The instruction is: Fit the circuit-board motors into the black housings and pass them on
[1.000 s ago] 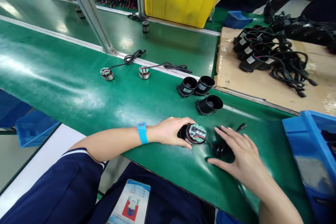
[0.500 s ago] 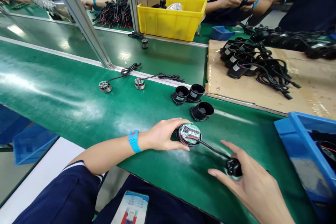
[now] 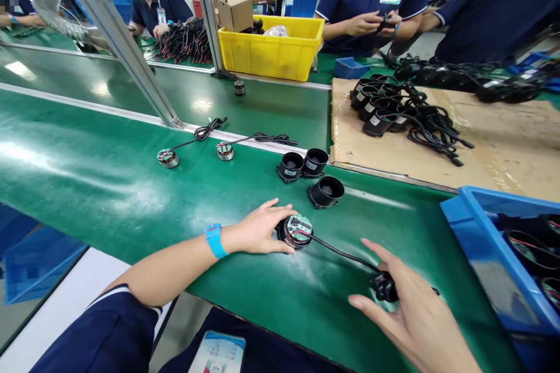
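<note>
**L hand (image 3: pixel 257 234) grips blk housing (image 3: pixel 283 232), R hand (image 3: pixel 411 306) spread by cable bundle (image 3: pixel 384 287)**

Far L on the grn surface (image 3: pixel 87 192): 1st motor (image 3: pixel 168 158) w/ coiled lead (image 3: pixel 209 129) trailing up-R. Next R, 2nd motor (image 3: pixel 225 151), also w/ a lead. L hand, blue wristband (image 3: pixel 214 240) on, is partly closed round blk housing, fingers far side, thumb near side. Housing is nr front edge of surface, grn PCB (image 3: pixel 300 224) showing on top. Just beyond, 3 blk cups (image 3: pixel 326 192) stand upright, 2 side by side, 1 nearer. Thin wires on PCB meet blk cable (image 3: pixel 345 254), which runs R to the bundle. R hand is wide open, thumb well off forefinger, bundle just beside its inner side; can't tell if touching. Beyond, more blk cabled units (image 3: pixel 377 122) lie on cardboard (image 3: pixel 507 140). Far R: blue bin (image 3: pixel 475 239) w/ blk parts (image 3: pixel 531 249).
</note>
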The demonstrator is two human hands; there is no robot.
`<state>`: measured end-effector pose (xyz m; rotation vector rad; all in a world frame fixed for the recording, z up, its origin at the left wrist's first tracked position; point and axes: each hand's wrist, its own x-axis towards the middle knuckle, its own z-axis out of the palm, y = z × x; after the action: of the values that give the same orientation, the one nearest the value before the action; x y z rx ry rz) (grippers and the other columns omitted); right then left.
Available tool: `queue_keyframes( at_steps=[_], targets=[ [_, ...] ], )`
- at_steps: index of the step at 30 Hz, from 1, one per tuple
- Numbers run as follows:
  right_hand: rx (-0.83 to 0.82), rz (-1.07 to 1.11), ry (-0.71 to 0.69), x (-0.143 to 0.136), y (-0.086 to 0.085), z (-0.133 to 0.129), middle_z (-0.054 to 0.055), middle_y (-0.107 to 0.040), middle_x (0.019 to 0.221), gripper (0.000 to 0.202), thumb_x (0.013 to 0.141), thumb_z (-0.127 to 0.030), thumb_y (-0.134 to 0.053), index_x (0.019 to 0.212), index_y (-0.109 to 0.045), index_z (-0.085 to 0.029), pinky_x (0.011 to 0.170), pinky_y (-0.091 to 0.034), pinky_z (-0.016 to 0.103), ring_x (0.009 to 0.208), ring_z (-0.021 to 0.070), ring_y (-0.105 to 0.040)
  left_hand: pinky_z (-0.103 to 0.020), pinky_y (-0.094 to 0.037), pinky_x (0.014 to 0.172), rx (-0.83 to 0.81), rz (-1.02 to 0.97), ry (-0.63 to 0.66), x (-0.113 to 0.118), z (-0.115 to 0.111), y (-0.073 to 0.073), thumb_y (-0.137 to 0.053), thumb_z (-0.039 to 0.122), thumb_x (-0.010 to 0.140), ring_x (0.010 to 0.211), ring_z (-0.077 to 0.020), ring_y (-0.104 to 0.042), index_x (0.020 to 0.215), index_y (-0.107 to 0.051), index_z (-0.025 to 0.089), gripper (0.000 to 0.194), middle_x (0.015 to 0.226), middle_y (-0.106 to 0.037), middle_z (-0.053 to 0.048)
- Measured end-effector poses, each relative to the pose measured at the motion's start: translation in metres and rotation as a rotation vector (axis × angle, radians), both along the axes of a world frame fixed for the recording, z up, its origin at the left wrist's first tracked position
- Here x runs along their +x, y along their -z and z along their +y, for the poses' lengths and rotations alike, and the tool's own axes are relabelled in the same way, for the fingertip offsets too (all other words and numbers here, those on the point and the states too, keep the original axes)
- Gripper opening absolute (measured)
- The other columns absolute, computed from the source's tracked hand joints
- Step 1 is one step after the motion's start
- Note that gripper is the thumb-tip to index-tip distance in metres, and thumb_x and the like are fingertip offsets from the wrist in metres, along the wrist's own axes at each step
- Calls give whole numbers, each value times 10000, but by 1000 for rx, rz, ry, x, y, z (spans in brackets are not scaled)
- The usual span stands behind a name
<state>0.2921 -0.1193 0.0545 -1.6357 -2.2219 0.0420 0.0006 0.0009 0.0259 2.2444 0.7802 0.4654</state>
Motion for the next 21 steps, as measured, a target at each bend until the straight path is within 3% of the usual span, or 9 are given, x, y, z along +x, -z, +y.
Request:
queue_keyframes(
  at_steps=[5,10,16,18,21],
  targets=[
    [-25,14,-40,7,5,-4,86,-716,1038,697,941,-667,-474,1496,-400,-251,638,-556,330,809,233,-716,-525,-98,1278,43,-110,30,2,0,-4,-760,533,828,1486,-304,-369,1428,-474,202,743,1440,-591,-132],
    [-33,27,-53,6,11,-6,80,-710,1144,685,955,-630,-482,1519,-373,-257,736,-562,353,884,235,-703,-588,-65,1262,-22,18,4,1,4,-3,-748,609,806,1485,-345,-360,1386,-513,139,783,1430,-577,-211],
    [-64,162,-54,3,1,-6,74,-698,1101,749,919,-724,-461,1535,-385,-305,747,-527,367,893,252,-663,-544,-54,1277,24,-74,-34,0,4,-14,-768,616,783,1502,-319,-336,1416,-497,195,807,1454,-572,-154],
    [-143,320,-42,3,1,-7,92,-652,1246,805,888,-795,-411,1537,-391,-318,866,-508,415,1067,295,-635,-551,-79,1272,9,-20,-7,0,5,-11,-765,578,807,1502,-322,-335,1433,-480,206,783,1469,-559,-145],
    [-232,861,-93,-3,9,-10,60,-430,1548,825,891,-822,-303,1565,-308,-346,1121,-368,493,1437,330,-386,-586,-110,1258,-42,78,44,-4,8,-2,-762,587,804,1505,-347,-318,1490,-418,223,849,1530,-486,-158]
  ],
)
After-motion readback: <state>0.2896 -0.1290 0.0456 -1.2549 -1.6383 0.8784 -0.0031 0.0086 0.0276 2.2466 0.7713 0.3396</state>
